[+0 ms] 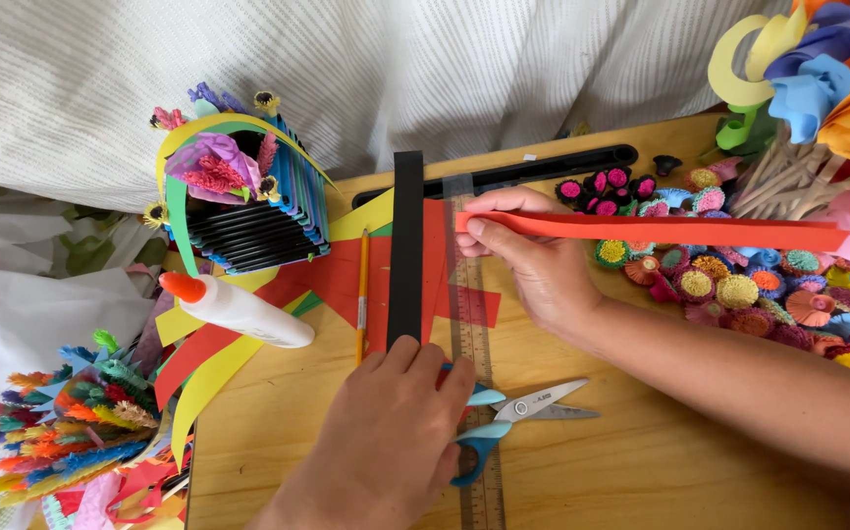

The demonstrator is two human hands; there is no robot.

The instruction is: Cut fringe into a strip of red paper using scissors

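My right hand (533,260) pinches the left end of a long red paper strip (661,232), which stretches right above the table. My left hand (396,432) rests flat on the near end of a black paper strip (406,245) that lies upright across red paper sheets (342,280). A clear ruler (469,324) lies beside the black strip, running toward me. Scissors with light-blue handles (508,412) lie half under my left hand, blades pointing right. A yellow pencil (362,294) lies left of the black strip.
A white glue bottle with an orange cap (239,309) lies on yellow strips at left. A paper basket with flowers (243,196) stands behind it. Many small quilled paper flowers (739,280) cover the right side. Fringed paper pieces (72,422) spill at the lower left.
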